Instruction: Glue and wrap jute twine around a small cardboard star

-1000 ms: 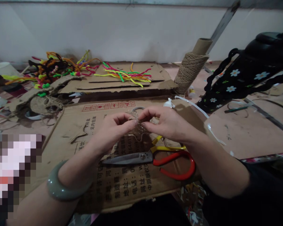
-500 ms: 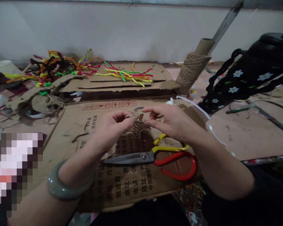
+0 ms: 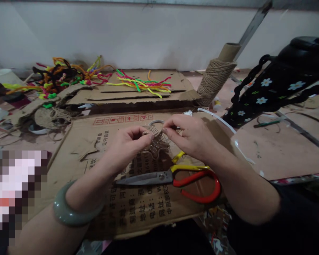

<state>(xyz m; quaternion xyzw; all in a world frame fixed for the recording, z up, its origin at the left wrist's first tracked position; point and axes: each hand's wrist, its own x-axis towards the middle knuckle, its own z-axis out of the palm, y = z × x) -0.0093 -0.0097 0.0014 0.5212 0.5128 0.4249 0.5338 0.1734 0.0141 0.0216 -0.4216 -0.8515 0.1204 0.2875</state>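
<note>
Hands met over a flat cardboard sheet [image 3: 106, 141] on the floor. The left hand [image 3: 126, 143] pinched one edge of a small twine-wrapped piece [image 3: 155, 143] between thumb and fingers. The right hand [image 3: 190, 136] pinched the top of that same piece, with its fingertips pressed together close to the left ones. The little brown piece was held just above the cardboard, between the two hands. A green bangle [image 3: 69, 209] sat on the left wrist.

Scissors with red and yellow handles [image 3: 175, 177] lay on the cardboard just below the hands, blades shut and pointing left. A roll of twine [image 3: 214, 79] leaned on the floor farther back on the right. Bright fuzzy sticks [image 3: 140, 83] lay in a pile on another cardboard piece near the wall. A black bag with white flowers [image 3: 268, 88] was on the right side.
</note>
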